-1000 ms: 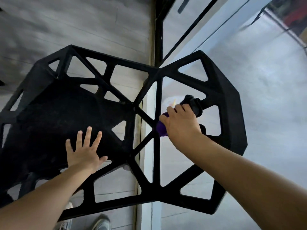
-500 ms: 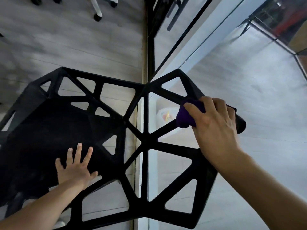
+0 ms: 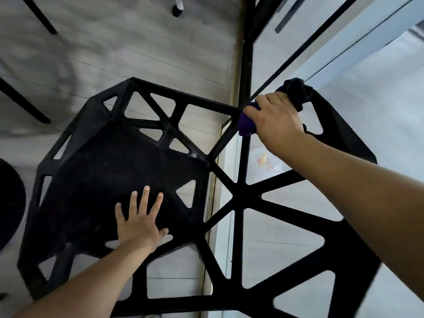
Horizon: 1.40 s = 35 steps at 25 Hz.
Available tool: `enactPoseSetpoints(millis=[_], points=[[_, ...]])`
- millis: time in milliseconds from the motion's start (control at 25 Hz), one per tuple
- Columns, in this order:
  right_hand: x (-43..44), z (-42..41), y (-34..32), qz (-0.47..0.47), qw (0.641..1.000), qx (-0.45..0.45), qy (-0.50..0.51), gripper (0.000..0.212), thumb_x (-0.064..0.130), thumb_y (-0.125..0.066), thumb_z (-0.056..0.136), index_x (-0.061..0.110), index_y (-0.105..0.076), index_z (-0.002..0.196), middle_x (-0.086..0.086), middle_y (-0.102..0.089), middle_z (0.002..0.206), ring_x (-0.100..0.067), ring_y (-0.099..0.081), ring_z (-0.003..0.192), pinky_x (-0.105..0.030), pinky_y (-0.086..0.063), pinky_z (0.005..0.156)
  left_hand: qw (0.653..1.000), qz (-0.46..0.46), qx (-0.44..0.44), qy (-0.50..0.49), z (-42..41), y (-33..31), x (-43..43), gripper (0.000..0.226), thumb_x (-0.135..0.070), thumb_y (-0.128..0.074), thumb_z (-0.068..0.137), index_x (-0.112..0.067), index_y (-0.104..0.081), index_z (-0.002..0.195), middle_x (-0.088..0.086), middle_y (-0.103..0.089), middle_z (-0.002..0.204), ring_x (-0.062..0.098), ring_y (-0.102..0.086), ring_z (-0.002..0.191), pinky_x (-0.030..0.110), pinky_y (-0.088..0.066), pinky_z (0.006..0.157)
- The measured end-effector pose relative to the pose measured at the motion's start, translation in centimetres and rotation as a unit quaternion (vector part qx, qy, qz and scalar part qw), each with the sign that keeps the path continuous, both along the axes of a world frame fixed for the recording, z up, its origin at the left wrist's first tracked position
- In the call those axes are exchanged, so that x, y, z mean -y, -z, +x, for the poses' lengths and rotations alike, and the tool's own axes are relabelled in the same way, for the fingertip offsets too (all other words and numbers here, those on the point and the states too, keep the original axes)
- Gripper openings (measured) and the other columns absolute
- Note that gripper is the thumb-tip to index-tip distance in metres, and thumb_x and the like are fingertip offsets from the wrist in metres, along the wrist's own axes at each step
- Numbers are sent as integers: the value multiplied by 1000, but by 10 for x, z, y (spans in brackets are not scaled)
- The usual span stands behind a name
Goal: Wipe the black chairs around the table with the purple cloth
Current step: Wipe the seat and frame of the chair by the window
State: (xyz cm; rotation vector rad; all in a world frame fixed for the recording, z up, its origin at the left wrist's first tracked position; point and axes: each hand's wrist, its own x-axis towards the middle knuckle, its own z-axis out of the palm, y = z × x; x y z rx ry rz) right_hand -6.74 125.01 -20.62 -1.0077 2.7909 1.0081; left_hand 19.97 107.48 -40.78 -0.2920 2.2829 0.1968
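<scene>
A black chair [image 3: 110, 171] with a lattice of triangular holes fills the view from above. Its seat lies at the left and its backrest lattice spreads to the right. My left hand [image 3: 140, 219] lies flat on the seat with fingers spread. My right hand [image 3: 275, 120] grips the bunched purple cloth [image 3: 246, 122] and presses it on the upper edge of the backrest. Most of the cloth is hidden under my fingers.
A glass wall with a black frame [image 3: 246, 53] runs up the middle right behind the chair. Thin black legs [image 3: 39, 17] and a caster [image 3: 177, 9] stand on the grey wood floor at the top left. A round dark object [image 3: 9, 200] sits at the left edge.
My right hand has slid the cloth along the backrest's top edge, away from the centre strut. My left hand has stayed flat on the seat. The view has shifted.
</scene>
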Motion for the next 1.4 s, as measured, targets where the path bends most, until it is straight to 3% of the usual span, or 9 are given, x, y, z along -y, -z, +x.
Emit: enactPoseSetpoints(millis=[160,280,600,800,1000,1240,1400], points=[[0,3,23,0,1000,-27,-15,43,13,-61,88,17,-53,130,-11,-53,126,-34,-44,127,-45,-21,117,1000,-1,-7,-4,1,1,-1,98,-72,-36,96,-35,39,147,6,52,151,34,31,150,63,5,122],[15,0,27,33,999,-26,4,39,20,-62,90,15,-53,127,-11,-52,124,-35,-45,121,-45,-28,112,1000,2,-1,-9,-2,-1,-1,98,-71,-37,97,-35,39,147,6,52,152,34,32,150,64,5,121],[26,45,93,32,999,17,-8,31,15,-46,95,12,-52,126,-9,-48,125,-32,-44,120,-43,-29,112,999,9,-30,-9,1,5,2,98,-71,-38,96,-36,38,148,5,49,155,34,30,150,63,7,122],[18,40,57,9,1000,-9,12,39,13,-56,92,12,-51,130,-10,-48,127,-32,-45,122,-42,-30,112,1000,6,-25,-4,3,8,3,97,-73,-35,96,-36,38,148,5,50,154,34,30,151,63,5,122],[-20,36,-13,-55,993,-98,27,38,12,-66,85,5,-58,122,-20,-55,119,-41,-50,114,-51,-36,104,1000,17,0,-3,-1,1,4,96,-75,-34,95,-37,36,149,3,51,152,34,31,150,63,4,122],[-39,70,-21,-85,992,-71,52,40,16,-65,88,1,-58,125,-23,-54,121,-43,-47,116,-51,-33,105,1000,17,4,1,-1,0,7,97,-77,-35,93,-39,33,151,2,48,155,33,29,151,62,3,122],[-37,91,-36,-128,989,-31,67,42,23,-65,88,8,-59,127,-20,-54,120,-43,-46,115,-51,-35,102,1000,7,5,8,-1,1,6,96,-76,-34,94,-38,33,150,2,48,155,33,29,151,62,4,122]])
